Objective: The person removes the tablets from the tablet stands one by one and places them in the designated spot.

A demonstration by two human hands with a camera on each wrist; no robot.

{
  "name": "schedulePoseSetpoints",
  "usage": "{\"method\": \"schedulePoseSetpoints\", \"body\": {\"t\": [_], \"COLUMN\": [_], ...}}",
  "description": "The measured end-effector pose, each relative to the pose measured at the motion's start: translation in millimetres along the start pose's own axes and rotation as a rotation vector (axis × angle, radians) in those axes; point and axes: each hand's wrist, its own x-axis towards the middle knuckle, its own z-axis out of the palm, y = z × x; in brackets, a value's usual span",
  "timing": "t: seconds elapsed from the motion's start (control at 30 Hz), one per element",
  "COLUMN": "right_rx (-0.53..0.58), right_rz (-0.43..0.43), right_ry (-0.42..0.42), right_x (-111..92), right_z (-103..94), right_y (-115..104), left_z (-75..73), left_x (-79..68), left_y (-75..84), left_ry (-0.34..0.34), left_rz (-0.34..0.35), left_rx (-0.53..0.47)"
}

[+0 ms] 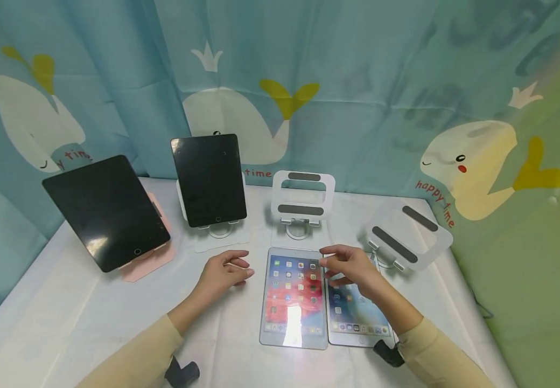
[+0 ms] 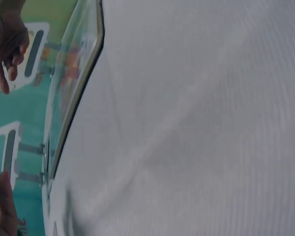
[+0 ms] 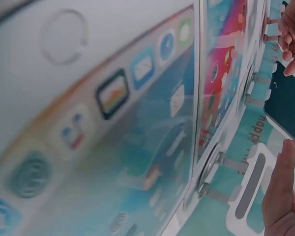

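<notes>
Two white tablets with lit screens lie side by side on the table: a tablet with a red wallpaper (image 1: 293, 302) and a tablet with a blue wallpaper (image 1: 357, 312). Over the seam between their upper parts hovers my right hand (image 1: 350, 267), fingers loosely bent and nothing in them. It hides part of the blue-screened tablet. To the left of the red-screened tablet, my left hand (image 1: 224, 272) is held above the white cloth, relaxed and holding nothing. The left wrist view shows the red-screened tablet's edge (image 2: 78, 98) close to that hand.
A white stand (image 1: 303, 209) faces me at the back, and another white stand (image 1: 408, 237) is angled at the right. Dark-screened tablets rest on stands: one upright (image 1: 209, 180) at back centre-left, one tilted (image 1: 107, 213) on a pink stand (image 1: 163, 256). A patterned curtain (image 1: 357, 108) hangs behind.
</notes>
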Motion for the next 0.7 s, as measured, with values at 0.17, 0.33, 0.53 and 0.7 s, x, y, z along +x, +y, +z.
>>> {"method": "schedulePoseSetpoints", "body": {"t": [0.17,0.33,0.53,0.7], "right_rx": [0.009,0.054,0.023,0.023], "right_rz": [-0.037,-0.070,-0.095,-0.105], "right_ry": [-0.011,-0.031,0.003,0.032], "right_x": [7,12,19,28], "right_z": [4.7,7.1,15.8,24.0], "right_y": [-8,-14,-21,-27], "left_z": [-15.8,-27.9,-41.3,-52.0], "left_x": [-2.9,-6.0,-12.0,-12.9], "left_y": [3.7,4.6,2.6,5.6], "left_ry": [0.052,0.090,0.168,0.268], "left_rz": [0.010,0.017,0.068,0.135], "left_rx": [-0.031,-0.049,-0.049,0.000]}}
